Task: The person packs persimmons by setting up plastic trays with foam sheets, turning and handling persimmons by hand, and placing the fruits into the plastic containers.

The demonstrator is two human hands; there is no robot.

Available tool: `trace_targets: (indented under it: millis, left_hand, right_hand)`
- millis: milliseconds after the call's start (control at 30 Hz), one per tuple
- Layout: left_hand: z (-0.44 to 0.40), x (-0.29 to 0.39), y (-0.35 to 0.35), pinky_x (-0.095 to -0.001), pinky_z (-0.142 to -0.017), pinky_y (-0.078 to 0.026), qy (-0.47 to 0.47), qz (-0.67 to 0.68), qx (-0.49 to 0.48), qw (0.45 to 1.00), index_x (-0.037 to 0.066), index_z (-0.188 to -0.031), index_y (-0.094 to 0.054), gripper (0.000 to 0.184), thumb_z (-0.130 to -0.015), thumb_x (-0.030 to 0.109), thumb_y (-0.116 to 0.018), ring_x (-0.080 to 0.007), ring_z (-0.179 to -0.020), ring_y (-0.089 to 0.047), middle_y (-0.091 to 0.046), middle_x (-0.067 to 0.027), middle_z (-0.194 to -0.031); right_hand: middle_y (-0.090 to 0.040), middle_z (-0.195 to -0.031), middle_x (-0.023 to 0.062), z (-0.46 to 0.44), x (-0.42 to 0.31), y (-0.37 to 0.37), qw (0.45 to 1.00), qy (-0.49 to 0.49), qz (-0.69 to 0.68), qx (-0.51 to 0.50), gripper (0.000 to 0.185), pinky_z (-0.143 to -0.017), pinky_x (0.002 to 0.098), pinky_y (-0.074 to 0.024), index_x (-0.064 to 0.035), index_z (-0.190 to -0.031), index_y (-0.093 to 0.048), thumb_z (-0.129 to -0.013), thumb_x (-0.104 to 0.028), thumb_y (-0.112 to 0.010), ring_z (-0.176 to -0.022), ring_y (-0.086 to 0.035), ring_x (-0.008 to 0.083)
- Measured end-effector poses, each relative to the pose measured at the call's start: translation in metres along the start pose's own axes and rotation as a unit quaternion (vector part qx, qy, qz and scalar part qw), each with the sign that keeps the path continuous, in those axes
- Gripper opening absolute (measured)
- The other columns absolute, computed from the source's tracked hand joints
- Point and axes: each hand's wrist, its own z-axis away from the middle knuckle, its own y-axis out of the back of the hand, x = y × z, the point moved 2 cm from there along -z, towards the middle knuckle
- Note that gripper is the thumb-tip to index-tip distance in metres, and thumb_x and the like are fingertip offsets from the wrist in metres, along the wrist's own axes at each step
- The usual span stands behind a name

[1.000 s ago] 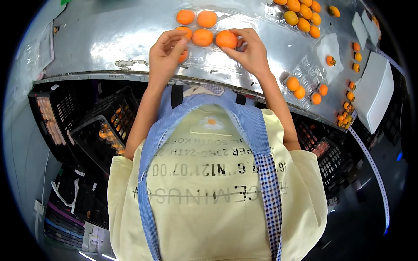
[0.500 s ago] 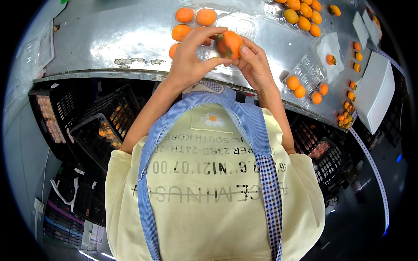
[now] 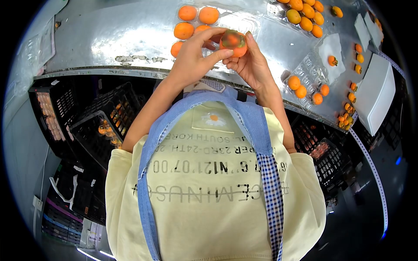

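"Above the counter [image 3: 109,43], near its front edge, where exactly is the persimmon [image 3: 235,52]?"

"It is raised between the two hands, just beside the clear tray [image 3: 241,19], in which other persimmons [image 3: 183,30] lie. The left hand [image 3: 193,60] has its grip closed around it, with thumb at the near side. The right hand [image 3: 254,63] curls its fingers below and keeps its thumb beside; whether this grip also presses, I cannot tell."

"How does such a fruit handle, in your opinion?"

"I judge it rather light, firm, with smooth skin that may slide a little. It probably bruises under hard fingertips. I would hold it by the round sides, with wide and soft contact, and not pull at the leafy cap [image 3: 233,39], which faces upward and looks blurred."

"Does it carry some label?"

"None that I can read. Writing is only on the pale yellow shirt [image 3: 209,217], turned upside down: I read 'SOUTH KORE', cut by the strap [image 3: 146,195], then '23RD-24TH' and 'N121'. One large line has a stroke through it, and I cannot read it completely."
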Motion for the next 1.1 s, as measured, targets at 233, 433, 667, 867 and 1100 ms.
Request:
trace_targets:
  millis: [233, 433, 667, 867, 1100]
  left_hand:
    - [-0.003, 0.004, 0.001, -0.0287, -0.08, -0.046, 0.056, 0.017, -0.028, 0.998, 0.0, -0.119, -0.052, 0.053, -0.077, 0.026, -0.07, -0.0177, -0.099, -0.057, -0.061, -0.0104, -0.106]
    - [0.0, 0.003, -0.009, -0.0293, -0.082, -0.046, 0.049, 0.024, -0.01, 0.998, -0.001, -0.12, -0.051, 0.058, -0.074, 0.028, -0.073, -0.0181, -0.098, -0.057, -0.059, -0.0115, -0.11]
    - [0.0, 0.005, -0.009, -0.0319, -0.082, -0.046, 0.032, -0.055, -0.007, 0.998, -0.001, -0.118, -0.052, 0.058, -0.073, 0.027, -0.074, -0.0207, -0.094, -0.056, -0.059, -0.0121, -0.107]
    - [-0.005, 0.018, -0.019, -0.0354, -0.085, -0.044, 0.044, -0.119, -0.04, 0.991, 0.006, -0.134, -0.036, 0.077, -0.066, 0.011, -0.073, -0.021, -0.106, -0.053, -0.05, -0.012, -0.124]
    - [0.001, -0.001, -0.02, -0.0258, -0.076, -0.045, 0.104, -0.043, 0.015, 0.994, 0.006, -0.127, -0.045, 0.048, -0.082, 0.005, -0.06, -0.014, -0.089, -0.055, -0.056, -0.0083, -0.112]
  right_hand:
    - [-0.059, -0.093, 0.0109, -0.001, 0.004, 0.002, 0.997, -0.042, -0.067, -0.019, 0.058, -0.059, 0.0225, -0.0539, -0.0004, -0.115, -0.047, -0.093, -0.052, -0.033, -0.07, -0.061, 0.015]
    - [-0.059, -0.092, 0.0105, -0.001, 0.007, 0.004, 0.993, -0.049, -0.106, -0.018, 0.061, -0.056, 0.0207, -0.0502, -0.001, -0.115, -0.046, -0.093, -0.056, -0.029, -0.066, -0.058, 0.0123]
    - [-0.06, -0.098, 0.0116, 0.001, 0.007, 0.006, 0.993, -0.044, -0.096, -0.059, 0.063, -0.063, 0.0238, -0.0498, -0.0026, -0.118, -0.046, -0.092, -0.057, -0.027, -0.073, -0.059, 0.0137]
    - [-0.062, -0.098, 0.011, 0.01, 0.003, 0.036, 0.982, -0.014, -0.181, -0.056, 0.059, -0.07, 0.0287, -0.0487, -0.0063, -0.116, -0.049, -0.091, -0.057, -0.031, -0.078, -0.059, 0.0187]
    - [-0.06, -0.085, 0.0049, 0.128, -0.198, 0.275, 0.874, 0.398, -0.192, 0.202, 0.038, -0.073, 0.0268, -0.0507, -0.0072, -0.092, -0.054, -0.093, -0.043, -0.042, -0.079, -0.059, 0.0143]
